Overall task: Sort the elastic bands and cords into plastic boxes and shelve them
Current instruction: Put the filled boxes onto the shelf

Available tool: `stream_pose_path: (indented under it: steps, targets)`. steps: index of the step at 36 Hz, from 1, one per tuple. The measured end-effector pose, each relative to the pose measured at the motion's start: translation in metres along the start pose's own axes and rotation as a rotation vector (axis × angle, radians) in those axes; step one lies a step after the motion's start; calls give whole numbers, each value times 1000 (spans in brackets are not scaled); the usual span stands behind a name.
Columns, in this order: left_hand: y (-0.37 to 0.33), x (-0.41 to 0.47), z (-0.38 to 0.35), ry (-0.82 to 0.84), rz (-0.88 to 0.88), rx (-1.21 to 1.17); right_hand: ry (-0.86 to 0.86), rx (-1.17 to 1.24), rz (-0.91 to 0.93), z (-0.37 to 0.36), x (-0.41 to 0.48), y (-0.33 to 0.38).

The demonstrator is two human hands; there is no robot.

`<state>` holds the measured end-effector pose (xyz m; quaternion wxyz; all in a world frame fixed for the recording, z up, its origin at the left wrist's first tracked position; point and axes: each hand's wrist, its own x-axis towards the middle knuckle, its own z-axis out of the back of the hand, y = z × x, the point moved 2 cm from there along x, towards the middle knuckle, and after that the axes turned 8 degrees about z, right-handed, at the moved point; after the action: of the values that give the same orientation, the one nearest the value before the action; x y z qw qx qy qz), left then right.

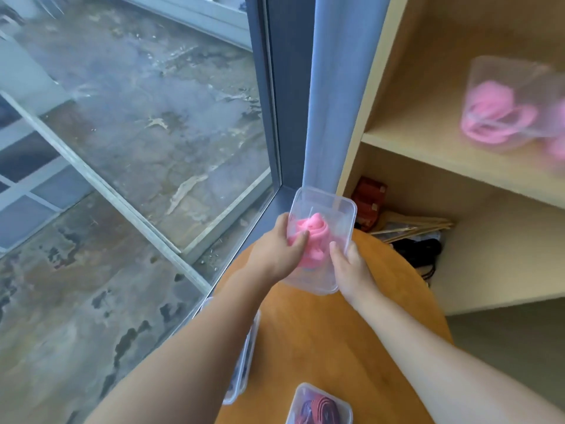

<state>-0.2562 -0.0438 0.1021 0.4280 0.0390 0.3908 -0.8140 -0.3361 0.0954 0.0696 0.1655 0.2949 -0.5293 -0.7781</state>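
Note:
I hold a clear plastic box [331, 209] above the far end of a round wooden table [324, 338]. Pink elastic bands [312, 240] lie bunched inside it. My left hand [279, 246] grips the box's left side, thumb over the rim and on the pink bands. My right hand [348, 264] grips the right side, thumb on the rim. A second clear box with pink bands [513, 108] sits on the upper shelf [428, 154] at the right, blurred.
Near the table's front edge is a clear box with red and dark cords [318, 407]. Another clear box [241, 362] lies partly under my left forearm. The lower shelf holds a red object [368, 203], wooden sticks [412, 229] and black cords [419, 250]. A window [137, 117] fills the left.

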Motion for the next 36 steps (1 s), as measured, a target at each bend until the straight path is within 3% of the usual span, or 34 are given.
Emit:
stream_pose_path:
  steps: [10, 16, 20, 25, 36]
  targets:
    - [-154, -99, 41, -32, -145, -67, -51, -53, 131, 135, -65, 116]
    - [-267, -104, 62, -100, -226, -83, -83, -71, 257, 225, -46, 193]
    - [-326, -98, 66, -29, -214, -198, -119, -137, 199, 275, -23, 224]
    - [-361, -84, 59, 41, -201, -348, -163, -84, 200, 306, -4, 243]
    - [-403, -28, 34, 101, -168, -404, -161, -120, 138, 340, 46, 249]
